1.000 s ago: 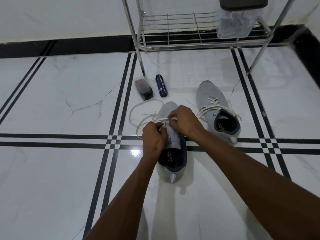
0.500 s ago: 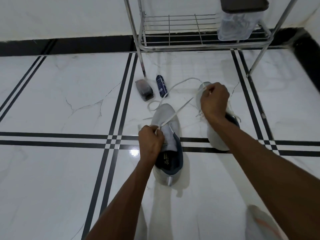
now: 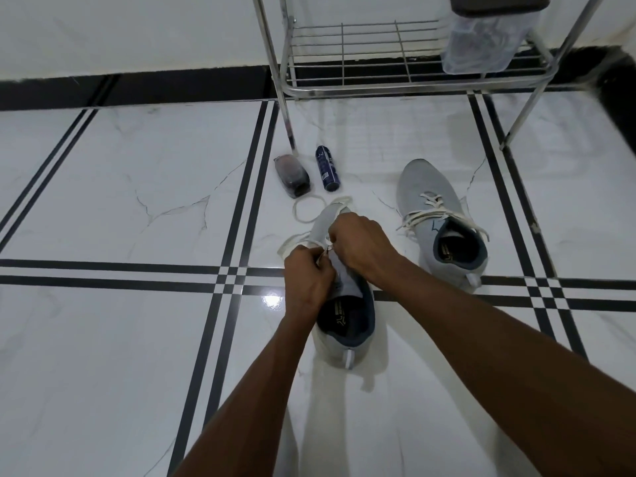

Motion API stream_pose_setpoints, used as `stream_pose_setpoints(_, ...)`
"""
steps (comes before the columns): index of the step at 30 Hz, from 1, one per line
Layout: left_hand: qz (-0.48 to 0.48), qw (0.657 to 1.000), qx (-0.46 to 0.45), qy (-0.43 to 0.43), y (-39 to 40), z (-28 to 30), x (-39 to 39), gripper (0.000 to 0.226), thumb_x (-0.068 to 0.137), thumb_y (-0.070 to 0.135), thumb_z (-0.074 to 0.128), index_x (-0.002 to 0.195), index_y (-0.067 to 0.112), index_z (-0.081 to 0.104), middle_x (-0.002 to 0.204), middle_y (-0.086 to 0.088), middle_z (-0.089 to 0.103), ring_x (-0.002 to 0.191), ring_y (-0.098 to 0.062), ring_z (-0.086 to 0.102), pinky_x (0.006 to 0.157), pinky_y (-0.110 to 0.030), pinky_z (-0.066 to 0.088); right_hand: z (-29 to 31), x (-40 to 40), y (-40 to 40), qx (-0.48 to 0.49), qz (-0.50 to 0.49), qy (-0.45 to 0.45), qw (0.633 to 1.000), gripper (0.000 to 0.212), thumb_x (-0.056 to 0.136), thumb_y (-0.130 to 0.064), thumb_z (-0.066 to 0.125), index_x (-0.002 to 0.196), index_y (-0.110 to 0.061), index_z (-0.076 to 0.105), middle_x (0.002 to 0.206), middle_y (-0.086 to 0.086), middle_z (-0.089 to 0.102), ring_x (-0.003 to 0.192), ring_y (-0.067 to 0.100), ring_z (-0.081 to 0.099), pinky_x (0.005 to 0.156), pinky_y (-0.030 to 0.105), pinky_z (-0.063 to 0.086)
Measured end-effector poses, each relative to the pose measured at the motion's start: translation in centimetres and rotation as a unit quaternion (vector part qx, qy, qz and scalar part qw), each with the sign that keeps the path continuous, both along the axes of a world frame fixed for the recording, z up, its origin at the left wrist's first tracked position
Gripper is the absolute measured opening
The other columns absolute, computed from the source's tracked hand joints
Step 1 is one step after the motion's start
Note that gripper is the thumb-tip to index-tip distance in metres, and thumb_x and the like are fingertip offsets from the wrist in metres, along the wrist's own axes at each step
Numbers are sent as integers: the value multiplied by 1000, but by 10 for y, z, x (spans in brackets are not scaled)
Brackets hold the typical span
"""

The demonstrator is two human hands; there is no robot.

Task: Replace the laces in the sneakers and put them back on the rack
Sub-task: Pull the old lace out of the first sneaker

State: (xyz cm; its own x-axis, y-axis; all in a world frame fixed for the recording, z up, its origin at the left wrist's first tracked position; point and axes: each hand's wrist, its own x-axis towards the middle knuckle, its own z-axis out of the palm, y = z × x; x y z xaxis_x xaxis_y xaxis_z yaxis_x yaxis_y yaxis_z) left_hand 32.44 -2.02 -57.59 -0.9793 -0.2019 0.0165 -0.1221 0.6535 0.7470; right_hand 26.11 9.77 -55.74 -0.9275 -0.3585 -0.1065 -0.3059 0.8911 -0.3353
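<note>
White marble-look floor [image 3: 103,339], black stripes; left hand [image 3: 308,280], right hand [image 3: 361,244] pinch lace [image 3: 303,210].

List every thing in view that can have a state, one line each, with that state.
Near sneaker: flat on the floor, partly laced.
White lace: loose, looped on the floor by the toe.
Left hand: pinches the lace.
Right hand: pinches the lace over the sneaker.
Far sneaker: on the floor, laced, ends untied.
Blue can: lying down.
Rack: standing, no sneakers on the shelf in view.
</note>
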Motion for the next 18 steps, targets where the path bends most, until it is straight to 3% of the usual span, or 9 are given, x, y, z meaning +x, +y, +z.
stream_pose_setpoints(2,2,1000,-3,-2,-1,0,2,27,90,8,57,63,2,58,55,-1,50,53,-9,46,53,-20,33,-2,-3,5,-12,8,8,1000,15,92,-7,54,95,-1,68,100,13,66,95,30,63,74,31,41)
stream_pose_setpoints(4,1,1000,-6,-12,-4,-1,3,20,87,8,58,71,1,67,63,-7,63,60,-16,57,59,-26,42,1,-9,18,-79,-73,65,992,17,94,-4,51,96,3,67,101,16,65,93,31,62,78,34,46)
stream_pose_setpoints(5,2,1000,-7,-16,-5,-1,3,19,86,8,59,74,-1,70,66,-12,66,63,-21,60,61,-29,44,6,-13,28,-130,-158,108,973,18,96,-3,48,95,3,65,99,16,64,90,28,61,77,32,44)
stream_pose_setpoints(7,5,1000,-10,-19,-5,0,3,19,85,7,60,76,-3,72,67,-17,67,64,-26,62,60,-30,44,24,-26,55,-216,-351,152,898,20,97,-4,46,97,3,65,101,17,65,93,27,62,74,24,37)
stream_pose_setpoints(9,7,1000,-11,-21,-5,1,5,19,85,6,60,71,-2,69,63,-17,65,59,-23,59,54,-24,37,33,-34,71,-240,-426,142,861,21,98,-9,50,102,4,66,107,17,68,101,30,64,76,21,37)
stream_pose_setpoints(13,4,1000,-3,-20,-3,4,5,22,83,6,61,62,0,62,54,-12,56,47,-9,40,49,-15,34,24,-20,54,-248,-272,42,929,15,92,-12,60,96,-5,72,98,12,73,90,28,70,78,29,51)
stream_pose_setpoints(15,4,1000,-6,-16,-3,6,5,24,83,7,62,60,2,59,51,-5,51,46,-6,38,49,-13,34,17,-6,40,-212,-171,-36,961,16,88,-13,68,103,-10,75,108,9,73,97,23,69,82,23,47)
stream_pose_setpoints(18,8,1000,-3,-20,-2,4,5,27,86,11,62,60,4,59,50,1,49,46,-5,39,48,-14,33,8,3,21,-169,-65,-44,982,28,81,-19,76,107,-6,77,115,13,71,108,27,65,92,30,49)
